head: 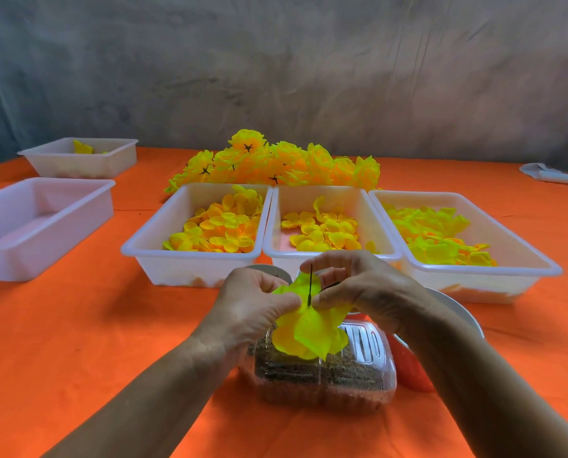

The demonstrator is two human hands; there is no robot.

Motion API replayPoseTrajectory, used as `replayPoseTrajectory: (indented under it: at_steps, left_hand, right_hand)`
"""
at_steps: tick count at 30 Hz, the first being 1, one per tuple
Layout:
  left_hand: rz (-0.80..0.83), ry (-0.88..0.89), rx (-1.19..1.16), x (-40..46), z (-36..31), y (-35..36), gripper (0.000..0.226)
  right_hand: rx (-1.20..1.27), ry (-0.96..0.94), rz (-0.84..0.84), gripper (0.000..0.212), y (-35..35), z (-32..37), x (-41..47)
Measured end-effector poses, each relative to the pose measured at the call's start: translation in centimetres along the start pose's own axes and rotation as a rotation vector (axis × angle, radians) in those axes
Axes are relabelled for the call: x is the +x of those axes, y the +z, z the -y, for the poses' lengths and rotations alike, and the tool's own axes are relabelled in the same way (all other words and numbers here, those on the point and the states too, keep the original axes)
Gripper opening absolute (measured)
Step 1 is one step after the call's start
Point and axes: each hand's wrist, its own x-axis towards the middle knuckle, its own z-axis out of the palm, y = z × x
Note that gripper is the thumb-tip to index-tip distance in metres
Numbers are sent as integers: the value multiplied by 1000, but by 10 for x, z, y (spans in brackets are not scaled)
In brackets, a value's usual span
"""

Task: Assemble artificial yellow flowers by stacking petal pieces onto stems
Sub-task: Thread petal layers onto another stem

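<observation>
Bright, even, diffuse light with saturated colour; only soft shadows lie under the forearms toward 6 o'clock. Wide-angle bowing bends the orange table [77, 325] edge at 9 and 3 o'clock, and detail softens slightly there

The table cover [77, 342] looks like orange cloth, matt and a little creased. The trays [193, 266] are white plastic, smooth, half see-through, with a soft shine. The petals [312, 335] look like thin yellow fabric, matt. The stem [310, 285] is thin and dark, probably plastic. The box [342, 385] under the hands is clear glossy plastic with ribs. The wall [276, 61] behind is grey, rough and dull.
</observation>
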Motion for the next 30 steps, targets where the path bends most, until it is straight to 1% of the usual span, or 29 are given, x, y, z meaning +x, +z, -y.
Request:
replayPoseTrajectory:
  at_steps: [4, 9, 12, 14, 17, 20, 22, 26, 28, 30]
  left_hand:
    - [-3, 16, 5, 1, 2, -2, 16]
    - [81, -20, 3, 2, 6, -7, 30]
    - [20, 16, 39, -1, 7, -9, 34]
    - [-51, 75, 113, -3, 8, -10, 30]
    - [-140, 251, 165, -8, 3, -9, 24]
    - [-89, 428, 233, -9, -1, -9, 24]
    - [-40, 449, 261, -7, -1, -9, 22]
    - [37, 413, 235, -4, 0, -4, 15]
    - [37, 413, 224, -2, 3, -2, 13]
    - [23, 415, 203, 0, 6, -1, 12]
  right_hand:
    - [4, 22, 1, 40, -4, -6, 3]
    - [59, 57, -13, 36, -5, -17, 3]
    - [77, 62, -41, 34, -4, -17, 2]
    - [82, 59, -54, 33, -4, -16, 1]
    - [81, 53, -56, 34, -3, -14, -2]
    - [87, 50, -66, 35, -3, -13, -3]
    - [106, 54, -64, 35, -3, -12, -3]
    - [149, 70, -43, 33, -8, -11, -5]
    - [219, 72, -41, 30, -11, -10, -5]
    - [208, 62, -45, 30, -12, -9, -6]
